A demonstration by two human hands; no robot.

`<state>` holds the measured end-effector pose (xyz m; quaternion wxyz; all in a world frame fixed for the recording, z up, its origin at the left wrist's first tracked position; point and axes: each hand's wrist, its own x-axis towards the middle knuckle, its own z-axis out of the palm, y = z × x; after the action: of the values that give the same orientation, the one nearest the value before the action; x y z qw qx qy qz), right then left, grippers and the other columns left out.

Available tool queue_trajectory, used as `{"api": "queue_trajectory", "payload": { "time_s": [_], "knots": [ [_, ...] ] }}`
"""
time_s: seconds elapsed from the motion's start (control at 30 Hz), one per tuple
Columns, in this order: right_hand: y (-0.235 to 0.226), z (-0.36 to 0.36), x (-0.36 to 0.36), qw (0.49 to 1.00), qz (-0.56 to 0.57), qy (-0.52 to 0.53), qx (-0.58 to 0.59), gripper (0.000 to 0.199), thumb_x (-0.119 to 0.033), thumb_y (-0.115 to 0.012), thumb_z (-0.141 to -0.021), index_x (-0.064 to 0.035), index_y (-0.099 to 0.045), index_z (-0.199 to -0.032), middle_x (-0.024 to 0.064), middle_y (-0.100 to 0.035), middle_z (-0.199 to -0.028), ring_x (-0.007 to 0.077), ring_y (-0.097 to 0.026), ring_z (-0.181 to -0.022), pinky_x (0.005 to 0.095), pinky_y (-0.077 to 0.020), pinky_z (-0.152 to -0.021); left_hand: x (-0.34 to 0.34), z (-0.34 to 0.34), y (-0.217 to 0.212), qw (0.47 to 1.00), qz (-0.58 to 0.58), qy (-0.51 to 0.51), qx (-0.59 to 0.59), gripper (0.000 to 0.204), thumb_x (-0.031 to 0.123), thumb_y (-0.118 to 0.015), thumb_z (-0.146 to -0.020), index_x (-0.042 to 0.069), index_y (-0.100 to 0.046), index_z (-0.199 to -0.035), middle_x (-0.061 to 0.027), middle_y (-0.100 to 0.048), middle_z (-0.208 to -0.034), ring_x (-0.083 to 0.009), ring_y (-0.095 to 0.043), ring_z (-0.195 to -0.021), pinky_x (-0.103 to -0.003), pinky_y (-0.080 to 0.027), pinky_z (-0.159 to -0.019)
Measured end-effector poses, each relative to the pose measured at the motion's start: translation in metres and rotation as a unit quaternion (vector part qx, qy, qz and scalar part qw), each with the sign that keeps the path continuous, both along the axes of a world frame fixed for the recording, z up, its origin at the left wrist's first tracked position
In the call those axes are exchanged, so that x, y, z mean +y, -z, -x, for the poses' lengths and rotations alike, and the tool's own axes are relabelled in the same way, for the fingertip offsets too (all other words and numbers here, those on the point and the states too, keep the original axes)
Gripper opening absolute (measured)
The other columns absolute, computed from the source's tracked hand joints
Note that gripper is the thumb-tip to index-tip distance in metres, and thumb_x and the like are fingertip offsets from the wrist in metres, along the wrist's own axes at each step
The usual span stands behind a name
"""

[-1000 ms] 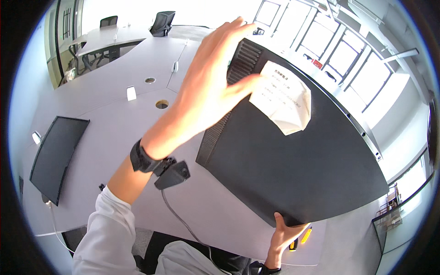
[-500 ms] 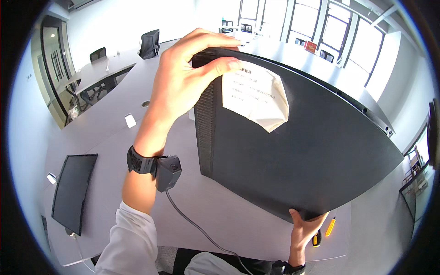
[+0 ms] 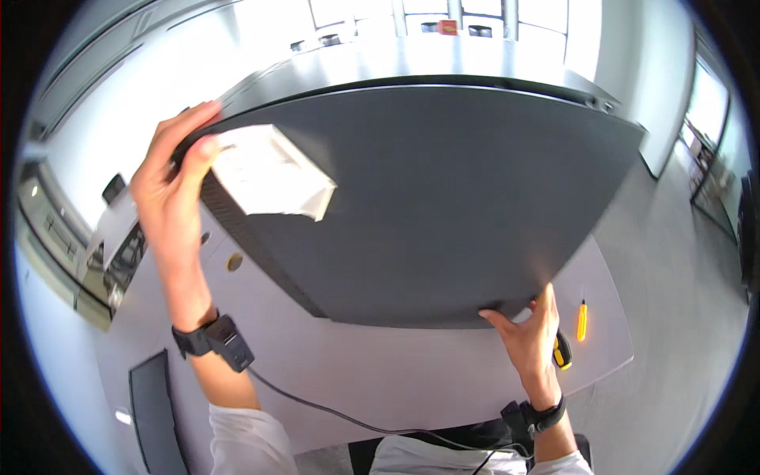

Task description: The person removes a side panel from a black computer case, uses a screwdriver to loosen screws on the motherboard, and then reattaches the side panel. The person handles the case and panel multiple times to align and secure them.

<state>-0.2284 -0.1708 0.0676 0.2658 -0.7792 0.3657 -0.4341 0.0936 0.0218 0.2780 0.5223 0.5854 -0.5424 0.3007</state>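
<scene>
A large dark grey computer case [image 3: 443,198] is tilted up above the white desk [image 3: 380,372], its flat side panel facing me. My left hand [image 3: 170,186] grips its upper left corner, thumb beside a white folded paper label [image 3: 269,178] stuck on the panel. My right hand [image 3: 526,336] holds the case's lower right edge from below. A perforated vent strip runs along the case's left side. Both wrists wear black bands with a cable.
Two yellow-handled screwdrivers [image 3: 582,321] lie on the desk at the right near my right hand. A dark flat panel [image 3: 154,412] rests at the lower left. A round cable hole [image 3: 234,261] sits in the desk. Office chairs stand far left.
The case has been turned and tipped up further, its panel now spreading across the view. My left hand has slid to the upper left corner; the right hand stays on the lower edge.
</scene>
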Motion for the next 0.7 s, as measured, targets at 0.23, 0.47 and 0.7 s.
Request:
{"api": "queue_trajectory", "payload": {
  "time_s": [0.23, 0.47, 0.7],
  "knots": [
    [-0.007, 0.002, -0.01, 0.995, 0.067, -0.005, 0.075, 0.065, -0.034, -0.092, -0.074, 0.004, -0.05, -0.105, 0.0149, -0.054, -0.091, 0.0296, -0.059, -0.074, 0.0391, -0.0545, -0.066, 0.002, 0.002, 0.003, 0.999, 0.012, -0.028, 0.017, 0.025, 0.004, -0.065, -0.096, 0.003, -0.073, -0.119, -0.0086, -0.071, -0.12, -0.0175, -0.065, -0.112, -0.029, -0.047, -0.102],
    [-0.001, 0.004, -0.017, 0.997, 0.035, 0.007, 0.075, 0.07, -0.024, -0.096, -0.068, 0.0003, -0.056, -0.121, 0.0125, -0.064, -0.102, 0.024, -0.068, -0.084, 0.0338, -0.0588, -0.075, 0.001, 0.001, 0.004, 1.0, 0.007, -0.025, 0.012, 0.026, 0.003, -0.064, -0.096, 0.001, -0.072, -0.12, -0.0088, -0.07, -0.12, -0.0184, -0.066, -0.111, -0.03, -0.049, -0.101],
    [-0.003, 0.002, -0.012, 0.998, 0.054, -0.001, 0.011, 0.062, -0.031, -0.097, -0.066, -0.0002, -0.054, -0.098, 0.0113, -0.058, -0.088, 0.0247, -0.062, -0.071, 0.0352, -0.0567, -0.065, 0.001, 0.003, 0.003, 1.0, -0.006, -0.026, 0.002, 0.026, 0.001, -0.063, -0.096, 0.0, -0.071, -0.121, -0.0085, -0.069, -0.121, -0.0171, -0.064, -0.113, -0.029, -0.047, -0.101]
  ]
}}
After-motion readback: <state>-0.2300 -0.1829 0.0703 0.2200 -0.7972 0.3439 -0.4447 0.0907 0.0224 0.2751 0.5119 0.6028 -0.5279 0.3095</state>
